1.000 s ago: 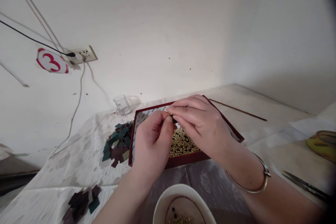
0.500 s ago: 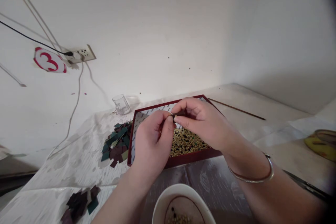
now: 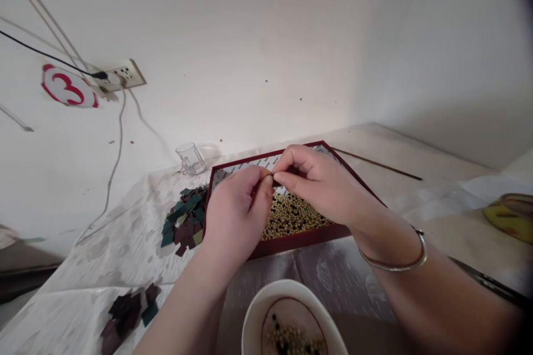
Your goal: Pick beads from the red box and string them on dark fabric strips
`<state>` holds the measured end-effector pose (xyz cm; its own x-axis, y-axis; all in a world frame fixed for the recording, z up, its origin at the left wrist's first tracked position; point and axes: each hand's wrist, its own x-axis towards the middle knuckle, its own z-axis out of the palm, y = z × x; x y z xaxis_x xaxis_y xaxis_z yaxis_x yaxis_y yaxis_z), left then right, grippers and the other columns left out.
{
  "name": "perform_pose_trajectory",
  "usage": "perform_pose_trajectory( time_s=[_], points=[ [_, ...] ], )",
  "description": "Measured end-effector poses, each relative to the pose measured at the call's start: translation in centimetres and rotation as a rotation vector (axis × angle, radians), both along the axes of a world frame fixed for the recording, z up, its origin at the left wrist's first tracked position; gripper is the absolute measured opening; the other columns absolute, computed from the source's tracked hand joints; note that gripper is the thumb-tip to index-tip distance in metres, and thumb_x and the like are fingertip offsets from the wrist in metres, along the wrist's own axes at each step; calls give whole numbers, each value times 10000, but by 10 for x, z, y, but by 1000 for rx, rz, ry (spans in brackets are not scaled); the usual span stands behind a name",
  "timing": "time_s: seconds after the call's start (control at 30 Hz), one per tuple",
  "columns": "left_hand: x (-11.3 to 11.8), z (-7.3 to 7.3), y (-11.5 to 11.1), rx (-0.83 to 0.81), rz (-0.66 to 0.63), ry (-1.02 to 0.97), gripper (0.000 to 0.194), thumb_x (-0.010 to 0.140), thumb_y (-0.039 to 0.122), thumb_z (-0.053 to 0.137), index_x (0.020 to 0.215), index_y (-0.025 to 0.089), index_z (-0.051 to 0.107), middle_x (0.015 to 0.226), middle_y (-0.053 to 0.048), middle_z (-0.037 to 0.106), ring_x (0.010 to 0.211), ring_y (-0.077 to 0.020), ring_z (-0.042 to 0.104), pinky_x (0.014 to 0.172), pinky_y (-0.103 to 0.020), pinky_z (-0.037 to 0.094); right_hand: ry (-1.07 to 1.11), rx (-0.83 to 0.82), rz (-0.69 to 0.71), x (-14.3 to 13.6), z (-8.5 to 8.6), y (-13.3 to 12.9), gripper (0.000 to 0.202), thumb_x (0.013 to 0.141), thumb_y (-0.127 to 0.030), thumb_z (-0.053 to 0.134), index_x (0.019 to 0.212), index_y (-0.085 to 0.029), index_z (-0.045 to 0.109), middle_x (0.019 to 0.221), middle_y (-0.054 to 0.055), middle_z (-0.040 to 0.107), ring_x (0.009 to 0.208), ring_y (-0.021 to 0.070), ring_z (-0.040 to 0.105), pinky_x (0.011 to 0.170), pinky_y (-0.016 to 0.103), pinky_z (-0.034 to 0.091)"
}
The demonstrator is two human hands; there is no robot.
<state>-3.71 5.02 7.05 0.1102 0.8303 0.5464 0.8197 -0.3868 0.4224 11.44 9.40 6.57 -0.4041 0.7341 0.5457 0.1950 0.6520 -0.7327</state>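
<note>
My left hand [image 3: 239, 213] and my right hand [image 3: 318, 180] meet fingertip to fingertip above a shallow dark red box [image 3: 300, 241]. Both are closed in a pinch on a small dark piece [image 3: 271, 175], mostly hidden by the fingers, so its kind does not show. Inside the box, many small gold and black beads [image 3: 297, 213] cover the near part, and a printed white lining shows at the back. In front of the box stands a white bowl [image 3: 250, 319] holding more gold and black beads. A bangle circles my right wrist.
Left of the box lies a pile of green and maroon square pieces [image 3: 183, 222], with a smaller dark pile [image 3: 125, 313] nearer. A glass mug [image 3: 191, 158] stands behind. At right are a thin stick [image 3: 377, 163] and a yellow round object [image 3: 510, 219].
The view has tilted down slightly, so the scene sits higher and more of the bowl shows. Both hands stay pinched together over the box, the fingertips now closer together.
</note>
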Motion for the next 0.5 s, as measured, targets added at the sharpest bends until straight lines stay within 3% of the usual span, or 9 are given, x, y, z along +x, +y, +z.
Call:
perform_pose_trajectory(
  time_s=[0.1,0.33,0.43,0.5],
  points=[
    [-3,2,0,3,20,19,178,853,279,451,734,201,557,616,30,576,560,-100,492,524,-242,323,-13,53,-13,0,-2,0,73,816,-238,530,806,-185,579,747,-17,599,674,107,521,604,243,392],
    [-11,5,3,-5,65,-4,174,829,283,467,739,196,588,637,21,610,600,-114,533,546,-241,357,-131,276,-334,-2,1,-9,151,843,-239,486,720,-183,553,682,-12,567,628,104,497,586,252,356],
    [-19,9,4,16,106,-64,163,816,275,485,724,205,599,624,20,605,580,-115,524,539,-252,357,-151,284,-249,2,9,-24,173,856,-248,475,711,-180,539,646,-28,543,605,88,479,566,236,341],
    [-23,11,3,59,147,-93,144,806,252,499,708,217,599,615,26,602,575,-115,523,543,-263,363,-227,250,-37,5,14,-34,152,850,-238,492,720,-179,543,645,-35,550,591,79,473,549,225,339]
  ],
)
